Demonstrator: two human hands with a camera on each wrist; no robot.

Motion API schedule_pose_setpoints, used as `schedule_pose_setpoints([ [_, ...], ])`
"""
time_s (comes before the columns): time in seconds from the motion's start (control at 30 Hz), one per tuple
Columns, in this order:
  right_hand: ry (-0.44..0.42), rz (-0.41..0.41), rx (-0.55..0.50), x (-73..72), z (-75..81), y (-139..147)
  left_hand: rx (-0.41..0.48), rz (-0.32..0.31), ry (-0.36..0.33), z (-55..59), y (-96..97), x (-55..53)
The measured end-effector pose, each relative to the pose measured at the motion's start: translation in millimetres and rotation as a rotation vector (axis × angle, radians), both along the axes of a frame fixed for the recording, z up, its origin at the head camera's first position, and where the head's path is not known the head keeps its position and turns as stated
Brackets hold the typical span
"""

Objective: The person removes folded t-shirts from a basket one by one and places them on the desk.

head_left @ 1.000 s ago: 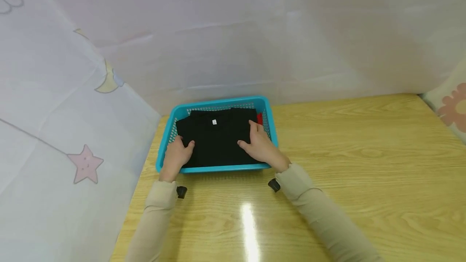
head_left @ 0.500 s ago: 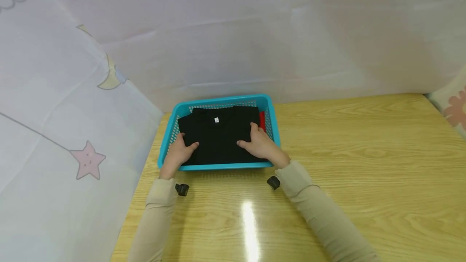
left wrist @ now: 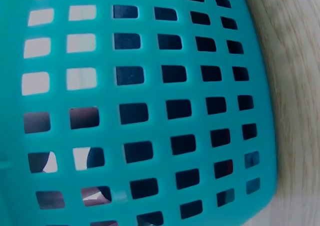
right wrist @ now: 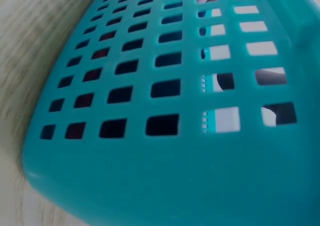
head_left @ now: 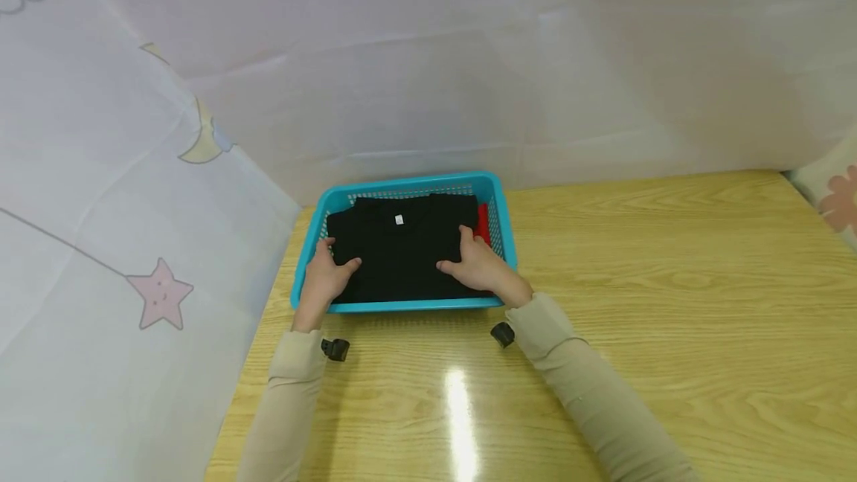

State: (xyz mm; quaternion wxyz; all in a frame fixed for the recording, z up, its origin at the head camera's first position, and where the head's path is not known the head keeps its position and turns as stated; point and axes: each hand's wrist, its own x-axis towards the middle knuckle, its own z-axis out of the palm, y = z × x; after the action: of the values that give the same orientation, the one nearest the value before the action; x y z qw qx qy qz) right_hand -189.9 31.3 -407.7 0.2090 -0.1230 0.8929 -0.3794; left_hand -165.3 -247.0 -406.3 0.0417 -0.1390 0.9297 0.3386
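In the head view a folded black shirt (head_left: 402, 259) with a small white label at its neckline lies flat inside a blue plastic basket (head_left: 415, 306). My left hand (head_left: 324, 274) reaches over the front left of the rim, its thumb over the shirt and its forefinger along the shirt's left edge. My right hand (head_left: 480, 265) is at the shirt's right side, thumb and forefinger spread over the black cloth. The other fingers are mostly hidden. Both wrist views are filled by the basket's perforated wall (left wrist: 147, 90), dark cloth showing through the holes.
Red cloth (head_left: 483, 225) shows between the shirt and the basket's right wall. The basket stands on a wooden table (head_left: 656, 281) near its left end, close to a pale fabric backdrop (head_left: 415, 80). Small black devices (head_left: 503, 334) sit below each wrist.
The basket and hands appear slightly shifted right and up in view. My left fingers have moved a little toward the shirt's left edge; more red cloth shows at the right.
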Motion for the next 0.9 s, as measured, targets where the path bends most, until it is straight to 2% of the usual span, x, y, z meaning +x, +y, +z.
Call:
schedule_pose_setpoints([
  [0.2,0.035,-0.001,-0.041,-1.5,1.4,2,0.031,0.009,0.039,1.6,1.4,-0.9],
  [0.4,0.077,-0.015,-0.089,-2.0,2.7,4,-0.054,-0.016,-0.017,1.0,4.1,-1.1],
  [0.53,0.089,-0.035,-0.145,-2.7,3.9,5,-0.066,-0.023,-0.016,0.6,5.6,-0.9],
  [0.6,0.093,-0.047,-0.180,-3.5,4.5,7,-0.017,-0.012,-0.017,1.4,4.4,-1.8],
  [0.77,0.053,-0.109,-0.302,-5.4,4.2,11,0.196,0.028,-0.050,5.4,-0.6,-4.3],
  [0.83,0.023,-0.144,-0.349,-5.8,4.1,13,0.212,0.043,-0.067,6.9,-0.7,-4.2],
  [0.9,0.003,-0.174,-0.386,-5.9,4.8,13,0.179,0.041,-0.083,8.2,0.1,-3.4],
])
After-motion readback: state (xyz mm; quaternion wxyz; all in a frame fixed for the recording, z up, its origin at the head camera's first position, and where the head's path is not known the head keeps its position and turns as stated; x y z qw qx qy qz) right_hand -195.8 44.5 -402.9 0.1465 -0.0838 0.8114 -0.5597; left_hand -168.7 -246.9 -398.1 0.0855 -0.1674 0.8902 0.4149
